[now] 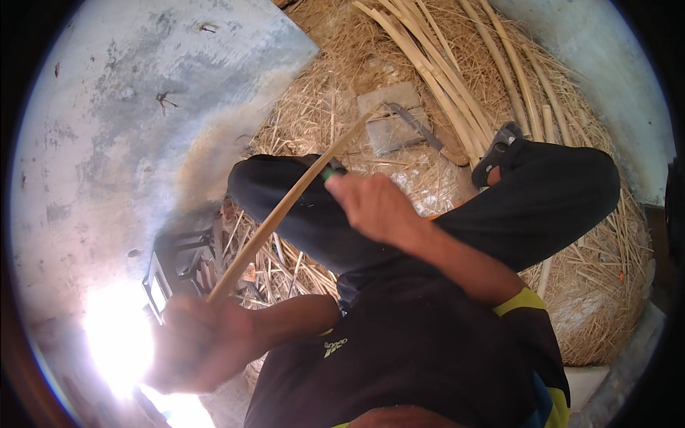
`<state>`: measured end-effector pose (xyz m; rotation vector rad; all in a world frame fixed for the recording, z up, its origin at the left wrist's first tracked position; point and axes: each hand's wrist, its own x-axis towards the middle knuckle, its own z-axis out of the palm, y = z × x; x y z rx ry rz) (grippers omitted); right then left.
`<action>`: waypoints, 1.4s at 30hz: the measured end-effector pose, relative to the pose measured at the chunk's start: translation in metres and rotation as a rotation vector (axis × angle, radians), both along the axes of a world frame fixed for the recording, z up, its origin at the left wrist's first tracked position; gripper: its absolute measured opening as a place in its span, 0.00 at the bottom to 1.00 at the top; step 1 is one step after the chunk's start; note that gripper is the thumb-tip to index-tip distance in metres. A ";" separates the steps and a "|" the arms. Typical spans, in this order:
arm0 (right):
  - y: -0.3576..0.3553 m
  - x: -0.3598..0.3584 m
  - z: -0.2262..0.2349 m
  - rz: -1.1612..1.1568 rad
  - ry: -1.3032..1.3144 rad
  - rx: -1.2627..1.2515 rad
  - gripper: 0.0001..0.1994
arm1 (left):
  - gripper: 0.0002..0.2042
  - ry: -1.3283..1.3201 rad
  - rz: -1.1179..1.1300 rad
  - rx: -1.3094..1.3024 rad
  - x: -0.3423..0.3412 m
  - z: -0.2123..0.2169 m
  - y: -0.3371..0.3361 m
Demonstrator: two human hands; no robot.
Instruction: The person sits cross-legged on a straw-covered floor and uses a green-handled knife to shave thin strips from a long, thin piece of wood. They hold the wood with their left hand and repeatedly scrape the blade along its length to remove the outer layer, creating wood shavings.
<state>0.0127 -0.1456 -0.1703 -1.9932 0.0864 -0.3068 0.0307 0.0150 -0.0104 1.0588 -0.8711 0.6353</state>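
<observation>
My left hand [196, 342] grips the near end of a long pale cane strip [285, 207] that runs up and to the right across my raised knee. My right hand [374, 207] is closed on a green-handled tool [332, 170], pressed against the strip near the middle of its length. The tool's blade is hidden behind the strip and my fingers. I sit with dark trousers [442, 214] and a dark shirt, one knee up.
A bundle of long pale canes [442, 78] lies on a heap of straw shavings [599, 299]. A flat grey stone [392, 118] and a knife-like blade [421, 132] rest on the straw. A sandalled foot [499, 146], grey concrete floor [128, 143], bright sun glare at lower left.
</observation>
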 end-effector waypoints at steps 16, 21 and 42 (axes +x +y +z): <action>-0.028 0.028 -0.050 0.007 0.196 -0.096 0.28 | 0.21 -0.020 -0.207 -0.056 0.003 -0.004 -0.001; -0.050 0.050 -0.104 -0.112 0.408 -0.131 0.29 | 0.21 0.045 -0.106 -0.072 0.002 -0.003 0.005; -0.064 0.035 0.000 -0.082 0.139 0.211 0.22 | 0.22 0.018 -0.127 -0.137 -0.006 0.003 -0.009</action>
